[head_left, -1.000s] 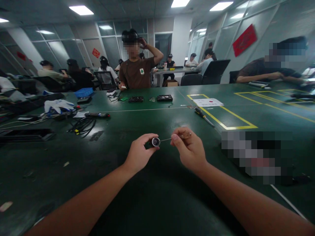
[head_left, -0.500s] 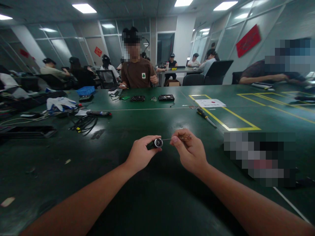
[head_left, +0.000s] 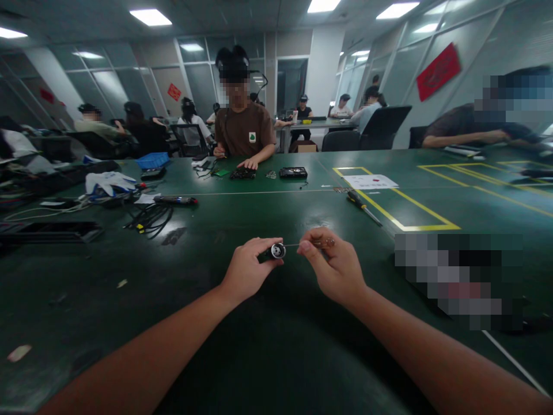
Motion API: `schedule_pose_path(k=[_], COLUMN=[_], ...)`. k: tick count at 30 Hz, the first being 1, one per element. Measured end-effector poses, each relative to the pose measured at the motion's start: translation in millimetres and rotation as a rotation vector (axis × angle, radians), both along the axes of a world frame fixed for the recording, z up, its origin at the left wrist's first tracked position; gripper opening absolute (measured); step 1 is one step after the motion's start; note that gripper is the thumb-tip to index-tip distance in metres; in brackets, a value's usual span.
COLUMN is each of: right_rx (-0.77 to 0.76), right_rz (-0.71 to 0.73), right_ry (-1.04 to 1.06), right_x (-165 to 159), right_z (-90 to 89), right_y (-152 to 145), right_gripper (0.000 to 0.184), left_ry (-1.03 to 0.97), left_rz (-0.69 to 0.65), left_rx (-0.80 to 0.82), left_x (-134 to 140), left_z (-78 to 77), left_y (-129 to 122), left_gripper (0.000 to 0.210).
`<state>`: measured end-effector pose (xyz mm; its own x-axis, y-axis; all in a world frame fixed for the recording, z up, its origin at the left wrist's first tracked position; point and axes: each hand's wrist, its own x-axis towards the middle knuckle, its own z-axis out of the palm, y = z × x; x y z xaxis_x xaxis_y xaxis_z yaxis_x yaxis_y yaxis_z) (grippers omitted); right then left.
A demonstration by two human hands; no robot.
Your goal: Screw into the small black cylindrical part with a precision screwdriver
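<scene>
Between the thumb and fingers of my left hand (head_left: 248,271) is a black cylindrical XLR connector (head_left: 278,251), its round silver-rimmed end with small dark contacts facing me. My hand hides the rest of its length. My right hand (head_left: 334,262) is closed around a small screwdriver (head_left: 329,242) with a see-through amber handle. The thin shaft points left and its tip reaches the side of the connector's rim; whether it sits in a screw is too small to tell. Both hands are held above the green table.
A yellow-and-black screwdriver (head_left: 364,207) lies beyond my right hand, near a white paper sheet (head_left: 371,181). Black cables (head_left: 149,219), a dark pen-like tool (head_left: 177,200) and white gloves (head_left: 110,183) lie at left. Across the table, a person in brown (head_left: 245,132) handles dark parts.
My hands hold nearly the same pose, screwdriver against the connector. The person opposite has lowered one hand onto a dark part on the table. The view has shifted slightly.
</scene>
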<state>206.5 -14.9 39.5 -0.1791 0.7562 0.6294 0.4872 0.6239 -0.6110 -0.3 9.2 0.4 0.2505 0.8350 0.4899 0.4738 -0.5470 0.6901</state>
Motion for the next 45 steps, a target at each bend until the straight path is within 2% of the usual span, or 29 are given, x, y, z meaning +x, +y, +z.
schedule_pose_path(k=[13,18,24,32,35,37,39,45], right_rx=[0.022,0.079,0.1,0.011,-0.012,-0.043,-0.081,-0.134], right_rz=[0.022,0.046,0.018,0.055,0.029,0.016,0.023,0.02], right_ry=[-0.044,-0.042,-0.051,-0.025,0.055,0.13,0.165,0.129], right_x=[1.3,-0.9,0.2,1.6,-0.1,-1.4,-2.7,-4.2], right_z=[0.1,-2.0,-2.1,-6.5,-11.0,-12.4,-11.3,-4.1], right_y=[-0.7,0.1,-0.9,2.3,3.5,3.9,3.5,-0.3], right_gripper=[0.015,0.012,0.012,0.013,0.008,0.016,0.02,0.014], left_ry=[0.021,0.025,0.039,0.033,0.04,0.045,0.048,0.045], left_rz=[0.017,0.013,0.018,0.036,0.038,0.037,0.032,0.027], left_rx=[0.03,0.05,0.074,0.047,0.056,0.054,0.046,0.048], left_x=[-1.5,-2.0,-0.5,-0.6,-0.7,-0.5,-0.2,-0.4], left_z=[-1.0,-2.7,2.4,2.3,2.2,2.2,2.0,0.5], left_y=[2.3,3.0,0.2,1.6,1.2,0.9,0.9,3.2], left_gripper=[0.046,0.046,0.046,0.044,0.042,0.043,0.043,0.044])
